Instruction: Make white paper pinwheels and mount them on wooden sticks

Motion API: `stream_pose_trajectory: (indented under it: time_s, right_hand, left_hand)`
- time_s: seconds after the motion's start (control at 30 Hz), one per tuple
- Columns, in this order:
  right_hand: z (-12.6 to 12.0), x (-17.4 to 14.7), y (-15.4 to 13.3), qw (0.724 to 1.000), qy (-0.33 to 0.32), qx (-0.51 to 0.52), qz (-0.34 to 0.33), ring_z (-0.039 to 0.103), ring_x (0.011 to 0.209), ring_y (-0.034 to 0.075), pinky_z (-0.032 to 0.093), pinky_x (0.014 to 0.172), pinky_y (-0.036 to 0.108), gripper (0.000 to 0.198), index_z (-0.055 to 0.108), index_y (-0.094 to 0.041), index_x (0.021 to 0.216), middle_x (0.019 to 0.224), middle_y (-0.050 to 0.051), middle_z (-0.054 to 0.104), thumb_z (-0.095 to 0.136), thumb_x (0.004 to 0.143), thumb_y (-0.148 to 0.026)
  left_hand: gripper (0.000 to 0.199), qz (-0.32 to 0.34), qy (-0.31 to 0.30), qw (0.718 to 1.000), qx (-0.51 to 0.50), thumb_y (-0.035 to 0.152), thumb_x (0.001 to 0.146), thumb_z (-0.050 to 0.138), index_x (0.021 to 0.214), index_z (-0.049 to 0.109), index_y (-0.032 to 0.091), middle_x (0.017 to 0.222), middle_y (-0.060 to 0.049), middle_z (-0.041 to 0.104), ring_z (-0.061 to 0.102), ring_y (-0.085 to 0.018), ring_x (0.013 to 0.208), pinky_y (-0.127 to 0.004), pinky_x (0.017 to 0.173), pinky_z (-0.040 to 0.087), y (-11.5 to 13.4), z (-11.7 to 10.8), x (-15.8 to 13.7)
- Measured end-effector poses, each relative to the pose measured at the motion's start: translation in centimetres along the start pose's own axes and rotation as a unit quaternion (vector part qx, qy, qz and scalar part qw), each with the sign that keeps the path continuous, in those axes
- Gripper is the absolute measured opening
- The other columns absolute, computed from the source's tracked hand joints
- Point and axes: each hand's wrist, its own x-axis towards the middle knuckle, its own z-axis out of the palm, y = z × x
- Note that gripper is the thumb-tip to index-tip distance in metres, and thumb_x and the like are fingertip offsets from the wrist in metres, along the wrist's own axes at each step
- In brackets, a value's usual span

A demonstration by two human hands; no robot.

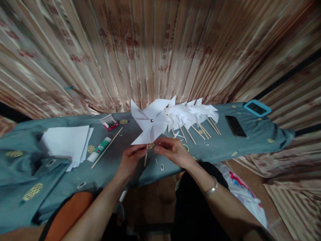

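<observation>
A white paper pinwheel (150, 117) with a round metal pin at its centre stands upright in front of me. Its thin wooden stick (145, 160) runs down beneath the blades, and my left hand (131, 157) pinches it between thumb and fingers. Just right of the stick, my right hand (173, 150) is raised below the blades with its thumb and fingers curved and a gap between them; nothing shows in it. Behind and to the right lies a row of several finished-looking pinwheels (192, 112), blades overlapping and sticks pointing toward me.
Left on the cloth-covered table (135, 174) are white paper sheets (67, 140), a glue stick (100, 149), a loose wooden stick (107, 147) and an open box of pins (109, 122). A phone (235, 126) and a blue-framed device (257, 108) lie right. Curtains (155, 50) hang behind.
</observation>
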Motion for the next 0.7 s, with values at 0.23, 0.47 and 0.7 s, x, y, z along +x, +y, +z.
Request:
stream_pose_trajectory:
  time_s: [0.23, 0.47, 0.7]
  right_hand:
    - [-3.8, 0.7, -0.5, 0.979, 0.194, 0.028, -0.055, 0.063, 0.06, 0.013, 0.052, 0.063, 0.028, 0.033, 0.073, -0.02, 0.084, 0.067, 0.001, 0.072, 0.076, 0.071, -0.05]
    - [-4.6, 1.8, 0.8, 0.974, 0.203, 0.054, -0.082, 0.067, 0.101, 0.019, 0.051, 0.094, 0.038, 0.048, 0.068, -0.025, 0.105, 0.104, 0.005, 0.074, 0.082, 0.064, -0.046]
    - [-4.1, 1.6, 0.9, 0.983, 0.167, 0.066, -0.037, 0.065, 0.075, 0.014, 0.051, 0.072, 0.029, 0.046, 0.069, -0.024, 0.103, 0.084, 0.0, 0.073, 0.082, 0.064, -0.045]
  left_hand:
    - [0.031, -0.017, 0.007, 1.0, -0.008, 0.025, 0.05, 0.088, 0.079, 0.079, 0.018, 0.083, -0.006, 0.077, 0.067, -0.018, 0.08, -0.031, 0.087, 0.048, 0.2, -0.3, -0.1]
    - [0.031, -0.033, -0.012, 0.999, 0.003, 0.026, 0.051, 0.087, 0.08, 0.079, 0.018, 0.085, -0.007, 0.077, 0.068, -0.02, 0.082, -0.033, 0.088, 0.049, 0.1, 0.1, -0.4]
    - [0.029, -0.031, -0.015, 0.999, -0.001, 0.024, 0.051, 0.086, 0.079, 0.079, 0.019, 0.085, -0.007, 0.077, 0.068, -0.019, 0.081, -0.031, 0.086, 0.049, 0.0, 0.1, -0.4]
